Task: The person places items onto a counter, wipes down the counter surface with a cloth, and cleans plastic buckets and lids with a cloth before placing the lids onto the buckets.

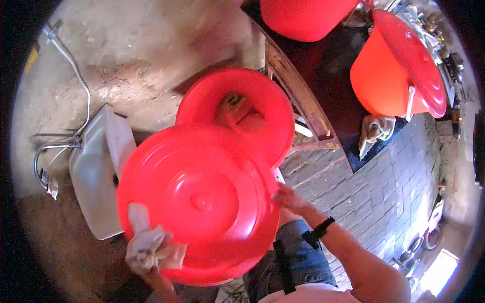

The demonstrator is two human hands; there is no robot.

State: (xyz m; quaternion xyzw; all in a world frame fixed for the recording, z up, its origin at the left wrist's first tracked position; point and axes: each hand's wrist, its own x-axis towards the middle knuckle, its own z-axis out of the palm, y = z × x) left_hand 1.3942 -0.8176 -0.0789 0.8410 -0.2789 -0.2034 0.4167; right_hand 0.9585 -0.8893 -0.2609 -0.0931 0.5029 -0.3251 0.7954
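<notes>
A large round red plastic lid (202, 166) with raised rings and a small centre knob is tilted up in front of me. My right hand (292, 198) grips its right rim. At the lower left of the lid, my left hand (135, 256) holds a pale, crumpled cloth (154, 247) against the surface near the rim. The cloth covers most of those fingers. Behind the lid, partly hidden by it, is an open red bucket (275, 108) with something brownish inside that I cannot make out.
A white sink (93, 177) with a curved tap (40, 151) stands at left. On the dark table (323, 76) at upper right are a lidded red bucket (379, 76), another red container (308, 20) and a rag (375, 132). Paving (369, 202) covers the floor at right.
</notes>
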